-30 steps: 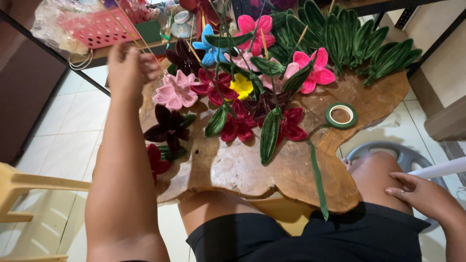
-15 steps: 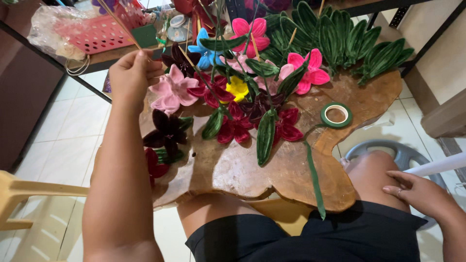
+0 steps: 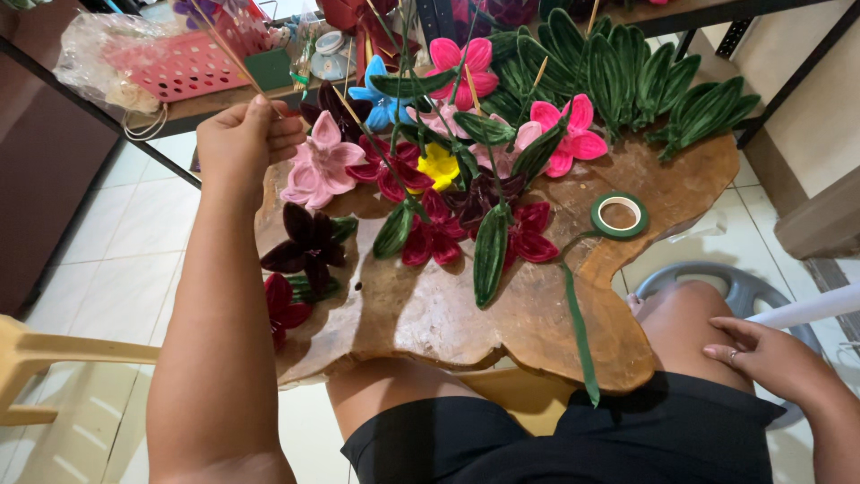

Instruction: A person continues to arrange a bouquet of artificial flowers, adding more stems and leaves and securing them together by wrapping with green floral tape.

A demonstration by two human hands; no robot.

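Observation:
My left hand is raised at the table's far left edge, pinching a thin wooden stick that points up and away. Just to its right lies a pale pink handmade flower. Many more craft flowers cover the irregular wooden slab table: dark maroon, red, yellow, blue and bright pink. My right hand rests flat on my right thigh, fingers apart, holding nothing. A roll of green floral tape sits on the table's right part, a green strip trailing toward me.
A pile of green fuzzy leaves fills the table's far right. A pink slotted basket sits on a dark shelf behind. A tan plastic chair stands left on the white tiled floor; a grey round object lies by my right knee.
My left hand has come down and toward me with the stick, from above the basket to beside the pink flower. My right hand has stayed on my thigh.

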